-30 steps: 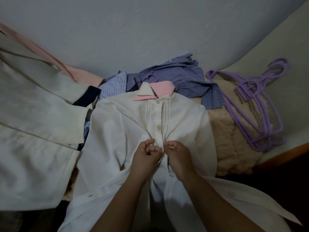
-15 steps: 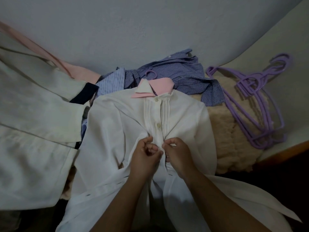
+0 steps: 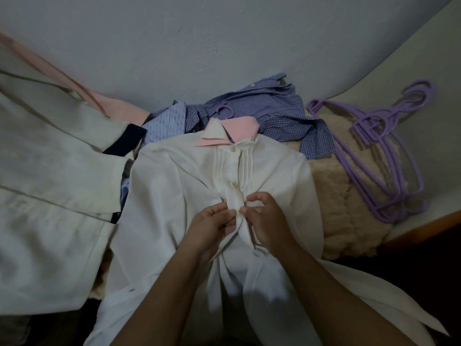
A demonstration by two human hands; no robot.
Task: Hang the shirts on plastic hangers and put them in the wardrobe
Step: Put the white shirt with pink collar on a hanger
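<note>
A white shirt (image 3: 174,186) with a pink-lined collar lies front up on the bed, its two top buttons closed. The purple hook of a hanger (image 3: 225,109) sticks out above the collar. My left hand (image 3: 212,228) pinches the left edge of the button placket below the second button. My right hand (image 3: 265,218) pinches the right edge, fingertips nearly touching the left hand's. A stack of purple plastic hangers (image 3: 389,156) lies to the right on the bed.
A blue checked shirt (image 3: 269,108) and a striped one (image 3: 166,124) are heaped behind the collar against the wall. A cream garment with a dark cuff (image 3: 50,171) covers the left. A beige fluffy blanket (image 3: 349,216) lies under the hangers; the bed's wooden edge (image 3: 424,228) runs at right.
Both hands stay at the placket and have shifted slightly; the fingers now pull the fabric edges together at the third button. The view has moved a little.
</note>
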